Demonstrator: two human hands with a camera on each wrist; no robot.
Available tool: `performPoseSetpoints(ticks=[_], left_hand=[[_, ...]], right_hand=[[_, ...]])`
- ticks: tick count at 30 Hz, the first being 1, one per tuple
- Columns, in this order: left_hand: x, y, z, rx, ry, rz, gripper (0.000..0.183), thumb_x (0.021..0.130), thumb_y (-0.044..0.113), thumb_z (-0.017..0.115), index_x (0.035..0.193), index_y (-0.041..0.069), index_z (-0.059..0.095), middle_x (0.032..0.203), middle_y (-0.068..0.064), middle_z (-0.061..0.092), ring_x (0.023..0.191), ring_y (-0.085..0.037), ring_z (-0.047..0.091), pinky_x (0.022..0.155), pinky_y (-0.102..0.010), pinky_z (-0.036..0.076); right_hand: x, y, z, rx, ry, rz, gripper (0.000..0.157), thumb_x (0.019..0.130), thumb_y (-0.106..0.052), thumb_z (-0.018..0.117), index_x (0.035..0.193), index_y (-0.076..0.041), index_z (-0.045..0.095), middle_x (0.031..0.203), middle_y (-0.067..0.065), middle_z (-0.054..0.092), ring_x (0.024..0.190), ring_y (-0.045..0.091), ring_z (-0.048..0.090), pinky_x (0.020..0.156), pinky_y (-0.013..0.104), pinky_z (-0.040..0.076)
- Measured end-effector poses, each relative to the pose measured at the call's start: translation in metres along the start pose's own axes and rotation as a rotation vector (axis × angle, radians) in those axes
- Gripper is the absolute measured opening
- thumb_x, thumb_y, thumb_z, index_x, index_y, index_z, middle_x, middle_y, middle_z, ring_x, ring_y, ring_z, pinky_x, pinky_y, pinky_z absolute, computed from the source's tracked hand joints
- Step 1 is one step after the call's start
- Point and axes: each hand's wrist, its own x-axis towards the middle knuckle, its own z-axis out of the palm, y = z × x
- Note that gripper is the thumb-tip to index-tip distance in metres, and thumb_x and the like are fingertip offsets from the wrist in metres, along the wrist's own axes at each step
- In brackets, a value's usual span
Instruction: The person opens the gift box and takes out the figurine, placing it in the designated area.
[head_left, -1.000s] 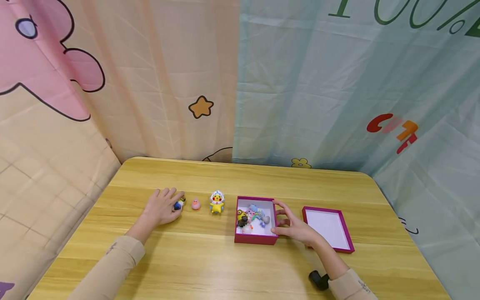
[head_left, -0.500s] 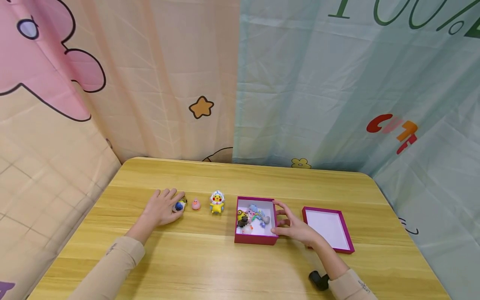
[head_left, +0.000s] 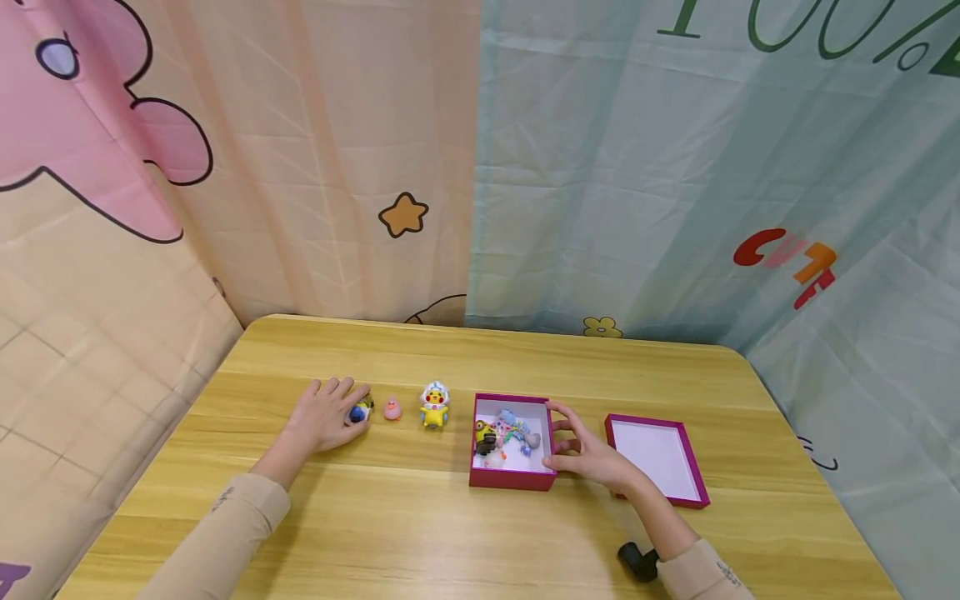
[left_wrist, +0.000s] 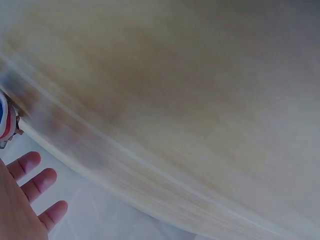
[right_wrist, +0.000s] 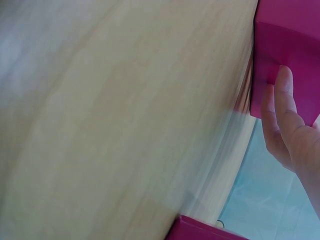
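Hardly anything has changed in the last second: both hands are where they were, and only the small blue, white and yellow toy figure (head_left: 360,411) seems to have turned a tiny bit. It is on the left side of the light yellow wooden counter (head_left: 375,533), under the left hand (head_left: 322,415). The thumb and pointing finger look like they pinch it, and the other fingers stick out, spread apart. The right hand (head_left: 588,452) has also stayed put. It is partly closed and holds the deep pink square box (head_left: 513,480) by its right wall, thumb over the rim and other fingers outside. So the work seems to have gone on only a little, with the toy just being set straight, I think. Next to it are a little pink duck (head_left: 392,409) and a yellow figure with a white hood (head_left: 434,406), both out of the box. More tiny toys lie inside, and the flat pink lid (head_left: 652,454) is off, to the right.
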Motion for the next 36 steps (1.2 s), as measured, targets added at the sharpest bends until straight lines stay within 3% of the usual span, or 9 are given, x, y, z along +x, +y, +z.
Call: performPoseSetpoints(ticks=[24,30,36], left_hand=[[0.001,-0.001,0.001,-0.029,0.009,-0.021,0.063,0.083,0.052,0.051,0.131,0.012,0.047,0.125,-0.016,0.046,0.112,-0.035,0.044,0.092,-0.056,0.032],[0.006,0.003,-0.012,-0.058,0.056,-0.036,0.063,0.083,0.050,0.053,0.131,0.011,0.047,0.125,-0.015,0.045,0.112,-0.035,0.043,0.093,-0.055,0.031],[0.015,0.018,-0.033,-0.075,0.083,-0.024,0.064,0.084,0.052,0.050,0.134,0.013,0.044,0.130,-0.016,0.044,0.116,-0.034,0.042,0.096,-0.053,0.029]], right_hand=[[-0.001,0.000,0.000,0.013,-0.005,-0.006,0.081,0.082,-0.017,0.067,0.144,-0.022,0.015,0.133,0.021,0.031,0.107,0.031,0.046,0.088,0.045,0.043],[0.000,0.000,0.000,0.014,-0.006,0.000,0.080,0.083,-0.017,0.067,0.144,-0.022,0.015,0.133,0.021,0.031,0.107,0.031,0.047,0.087,0.045,0.043],[0.001,0.000,-0.001,0.014,-0.009,-0.004,0.081,0.083,-0.017,0.067,0.144,-0.022,0.015,0.134,0.022,0.030,0.107,0.031,0.047,0.087,0.045,0.043]])
